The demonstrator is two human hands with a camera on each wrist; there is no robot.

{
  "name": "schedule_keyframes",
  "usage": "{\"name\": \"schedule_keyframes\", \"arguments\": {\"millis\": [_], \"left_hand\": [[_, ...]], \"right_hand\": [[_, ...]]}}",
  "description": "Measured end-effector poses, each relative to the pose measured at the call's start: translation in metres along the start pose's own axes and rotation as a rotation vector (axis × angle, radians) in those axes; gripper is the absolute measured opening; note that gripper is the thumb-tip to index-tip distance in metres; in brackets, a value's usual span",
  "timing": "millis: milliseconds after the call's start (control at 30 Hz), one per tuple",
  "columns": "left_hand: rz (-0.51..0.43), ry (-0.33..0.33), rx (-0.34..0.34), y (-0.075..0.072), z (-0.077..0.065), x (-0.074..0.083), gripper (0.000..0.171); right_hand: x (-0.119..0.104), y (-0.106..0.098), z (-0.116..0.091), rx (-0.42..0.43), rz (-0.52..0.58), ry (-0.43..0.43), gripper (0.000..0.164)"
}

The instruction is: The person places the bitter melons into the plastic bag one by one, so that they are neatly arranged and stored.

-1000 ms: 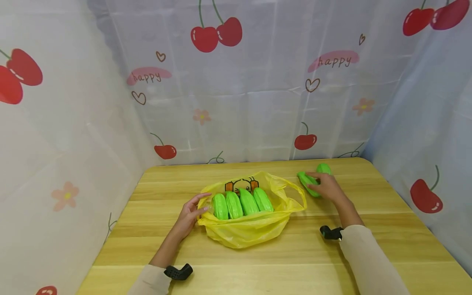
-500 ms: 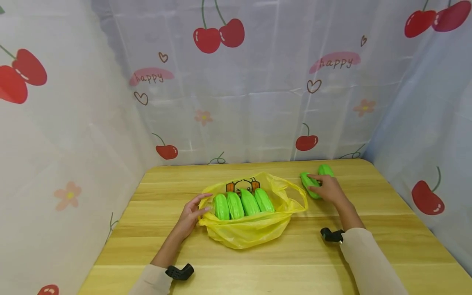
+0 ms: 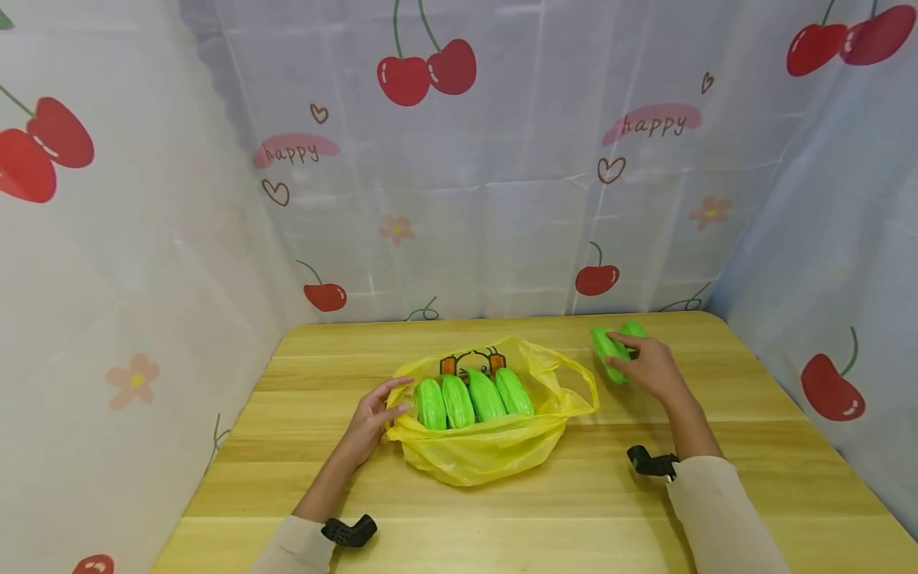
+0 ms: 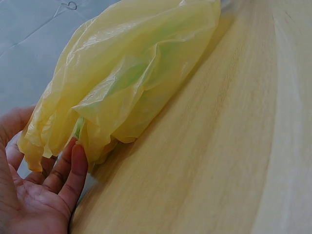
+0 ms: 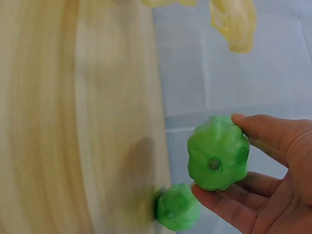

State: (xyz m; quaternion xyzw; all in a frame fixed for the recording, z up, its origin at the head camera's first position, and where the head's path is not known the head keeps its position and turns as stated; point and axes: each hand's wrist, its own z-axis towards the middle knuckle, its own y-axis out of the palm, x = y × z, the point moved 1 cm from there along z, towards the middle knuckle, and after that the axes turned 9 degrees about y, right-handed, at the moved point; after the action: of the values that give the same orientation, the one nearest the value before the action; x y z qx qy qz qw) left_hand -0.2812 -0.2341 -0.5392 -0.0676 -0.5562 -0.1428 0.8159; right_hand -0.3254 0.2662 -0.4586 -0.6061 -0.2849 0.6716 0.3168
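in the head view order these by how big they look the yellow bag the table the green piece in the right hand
1. Table
2. Yellow bag
3. Green piece in the right hand

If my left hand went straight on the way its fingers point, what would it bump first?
The yellow plastic bag, whose left edge your left hand touches; just inside, probably the leftmost ribbed green gourd, though depth is unclear.

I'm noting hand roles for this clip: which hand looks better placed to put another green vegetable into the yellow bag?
Probably the right hand: it holds one green vegetable, with a second vegetable close by. The left hand touches the yellow bag at its left edge, away from both.
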Motion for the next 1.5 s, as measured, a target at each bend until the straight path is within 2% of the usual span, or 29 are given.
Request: {"name": "schedule_keyframes", "arguments": {"millis": [300, 800, 1000, 1500], "left_hand": [[0.0, 0.006, -0.001, 0.0, 0.0, -0.002, 0.05], [0.011, 0.012, -0.012, -0.001, 0.001, -0.002, 0.051], [0.016, 0.006, -0.01, -0.002, -0.001, -0.002, 0.05], [0.017, -0.024, 0.007, -0.001, -0.002, -0.003, 0.049]], "right_hand": [[-0.011, -0.011, -0.009, 0.029, 0.027, -0.031, 0.054], [-0.045, -0.028, -0.026, 0.034, 0.088, -0.06, 0.054], [-0.058, -0.027, -0.029, 0.03, 0.114, -0.069, 0.053], [-0.07, -0.022, -0.034, 0.022, 0.138, -0.097, 0.053]]}}
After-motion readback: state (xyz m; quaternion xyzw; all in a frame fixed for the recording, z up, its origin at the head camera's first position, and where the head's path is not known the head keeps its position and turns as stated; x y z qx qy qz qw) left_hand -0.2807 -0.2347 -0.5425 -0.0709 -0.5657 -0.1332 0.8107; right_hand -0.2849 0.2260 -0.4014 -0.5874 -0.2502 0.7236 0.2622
